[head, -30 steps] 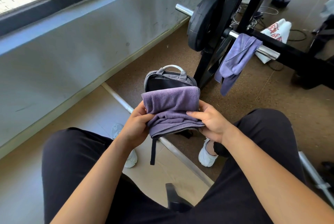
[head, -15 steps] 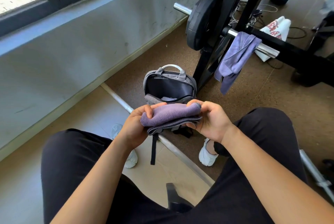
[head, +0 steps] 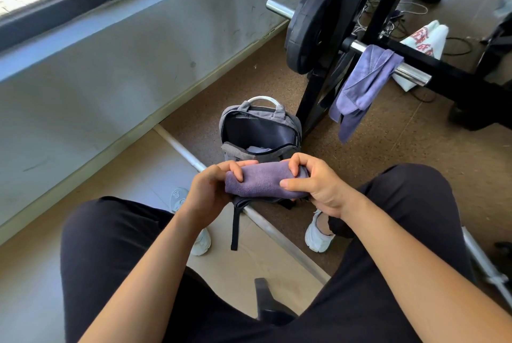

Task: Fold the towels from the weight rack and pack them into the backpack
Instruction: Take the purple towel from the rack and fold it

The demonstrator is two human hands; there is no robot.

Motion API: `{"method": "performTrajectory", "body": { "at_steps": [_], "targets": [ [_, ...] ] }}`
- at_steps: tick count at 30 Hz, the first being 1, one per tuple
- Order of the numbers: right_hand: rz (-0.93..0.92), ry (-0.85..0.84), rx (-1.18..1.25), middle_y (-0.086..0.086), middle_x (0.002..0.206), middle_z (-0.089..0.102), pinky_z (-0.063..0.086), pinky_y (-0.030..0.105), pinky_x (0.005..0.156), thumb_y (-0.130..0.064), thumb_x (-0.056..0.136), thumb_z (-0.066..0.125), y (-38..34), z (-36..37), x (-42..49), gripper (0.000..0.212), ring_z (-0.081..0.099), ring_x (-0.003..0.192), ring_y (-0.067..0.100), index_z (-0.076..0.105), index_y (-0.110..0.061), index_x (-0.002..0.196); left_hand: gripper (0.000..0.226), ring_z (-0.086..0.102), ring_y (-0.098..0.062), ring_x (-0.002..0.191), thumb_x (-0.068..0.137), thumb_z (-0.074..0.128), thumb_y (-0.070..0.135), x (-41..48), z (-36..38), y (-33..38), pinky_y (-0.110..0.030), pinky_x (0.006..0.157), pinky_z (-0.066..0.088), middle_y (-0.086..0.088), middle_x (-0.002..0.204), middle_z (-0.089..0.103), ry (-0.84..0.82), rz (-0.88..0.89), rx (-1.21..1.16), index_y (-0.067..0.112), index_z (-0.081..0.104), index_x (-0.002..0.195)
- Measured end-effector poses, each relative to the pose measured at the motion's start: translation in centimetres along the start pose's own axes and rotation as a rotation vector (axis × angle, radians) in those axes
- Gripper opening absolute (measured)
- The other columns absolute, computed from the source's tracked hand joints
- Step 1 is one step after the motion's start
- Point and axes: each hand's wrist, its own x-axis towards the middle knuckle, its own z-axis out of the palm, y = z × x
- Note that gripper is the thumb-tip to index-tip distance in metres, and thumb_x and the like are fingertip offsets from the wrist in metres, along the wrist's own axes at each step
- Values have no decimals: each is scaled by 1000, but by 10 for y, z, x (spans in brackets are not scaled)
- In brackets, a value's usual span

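I hold a purple towel, folded into a small thick bundle, just in front of my knees. My left hand grips its left end and my right hand grips its right end. Right behind it, a grey backpack stands on the floor with its main compartment unzipped and open; a bit of purple cloth lies inside. A second purple towel hangs unfolded over the chrome bar of the weight rack to the right.
A black weight plate sits on the bar's left end, by the rack's black upright. A white printed cloth and cables lie on the floor behind. The grey wall runs along the left. My white shoes flank a metal floor strip.
The towel went from a larger half-folded sheet in front of the backpack to a compact bundle, folded down and lowered between my hands. The backpack's open mouth now shows.
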Motion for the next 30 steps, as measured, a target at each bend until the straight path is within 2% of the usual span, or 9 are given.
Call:
{"method": "performTrajectory", "body": {
  "at_steps": [3, 6, 8, 11, 15, 18, 21, 25, 30],
  "targets": [
    [-42, 44, -154, 12, 94, 60, 44, 30, 82, -11, 69, 78, 5, 0, 1, 31, 56, 92, 18, 48, -17, 75, 20, 57, -28, 89, 71, 68, 32, 1, 3, -7, -34, 70, 46, -29, 113, 66, 124, -18, 207, 18, 56, 63],
    [-72, 47, -292, 13, 108, 66, 47, 35, 90, -11, 72, 80, 7, -2, 1, 30, 61, 106, 24, 52, -21, 77, 44, 53, -27, 81, 68, 91, 24, 5, 1, -16, -31, 59, 43, -24, 96, 62, 124, 50, 380, 18, 48, 73],
    [-64, 43, -346, 6, 107, 66, 49, 34, 90, -8, 76, 80, 7, -4, 2, 29, 61, 104, 19, 55, -20, 82, 46, 65, -24, 85, 64, 94, 16, 7, -2, -16, -31, 64, 55, -22, 105, 68, 125, 26, 427, 16, 55, 89],
    [-44, 9, -484, -7, 104, 60, 52, 33, 87, -13, 77, 80, 12, -8, -1, 35, 59, 99, 10, 56, -27, 99, 68, 71, -18, 99, 59, 100, 23, 7, -6, -16, -32, 80, 61, -6, 114, 68, 119, -83, 602, 26, 64, 117],
    [64, -80, -553, -13, 117, 58, 55, 30, 92, -17, 77, 78, 18, -17, 1, 64, 60, 107, 7, 49, -41, 128, 55, 73, -17, 84, 57, 101, 31, 15, -13, -22, -30, 65, 59, 3, 90, 74, -6, -98, 793, 25, 73, 104],
    [47, -78, -577, -15, 116, 62, 52, 26, 94, -12, 79, 78, 15, -25, 14, 56, 60, 108, 3, 57, -36, 125, 55, 71, -12, 81, 54, 98, 45, 30, -15, -17, -34, 67, 61, 9, 86, 72, 12, -44, 925, 30, 72, 101],
    [1, -68, -561, -15, 115, 65, 50, 23, 94, -8, 79, 77, 6, -35, 38, 51, 60, 110, 3, 62, -32, 121, 58, 68, -7, 89, 57, 89, 54, 56, -20, -2, -35, 79, 60, 14, 95, 71, 1, 49, 1045, 33, 68, 106],
    [-68, 47, -538, -15, 119, 65, 43, 13, 92, -3, 79, 76, -2, -54, 90, 53, 58, 113, -3, 64, -27, 123, 58, 63, -8, 106, 66, 83, 36, 107, -33, 14, -35, 95, 52, 12, 113, 66, 30, 174, 1019, 29, 59, 118],
    [-40, 168, -610, -10, 119, 62, 41, 16, 83, -7, 81, 74, 8, -62, 163, 49, 56, 108, 4, 61, -25, 125, 56, 62, -14, 108, 64, 80, 24, 179, -60, 15, -38, 94, 53, 11, 113, 64, 178, 159, 912, 29, 57, 115]
  ]
}}
